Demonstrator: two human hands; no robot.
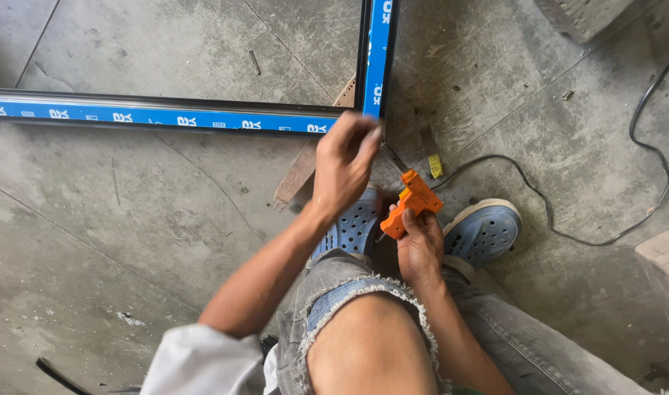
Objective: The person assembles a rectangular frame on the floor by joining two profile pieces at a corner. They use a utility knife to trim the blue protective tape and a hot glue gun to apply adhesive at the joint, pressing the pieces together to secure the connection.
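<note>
1. Close below my head, my bare knee (369, 344) pokes through torn grey jeans (510, 344), and a white sleeve (203, 362) covers my left upper arm.
2. Just past the knee, my right hand (420, 245) is closed around an orange tool (411, 202), whose thin metal tip points up toward the frame corner.
3. Beside it, my blue perforated clogs (484, 230) stand on the concrete floor (130, 241).
4. Further out, my left hand (343, 164) is curled, its fingertips (371, 135) pinched at the corner; I cannot tell what they grip.
5. Beyond, a dark frame with blue film (166, 117) forms a right-angle corner on the floor, over a wooden strip (298, 172).
6. To the right, a black cable (568, 234) winds away.
</note>
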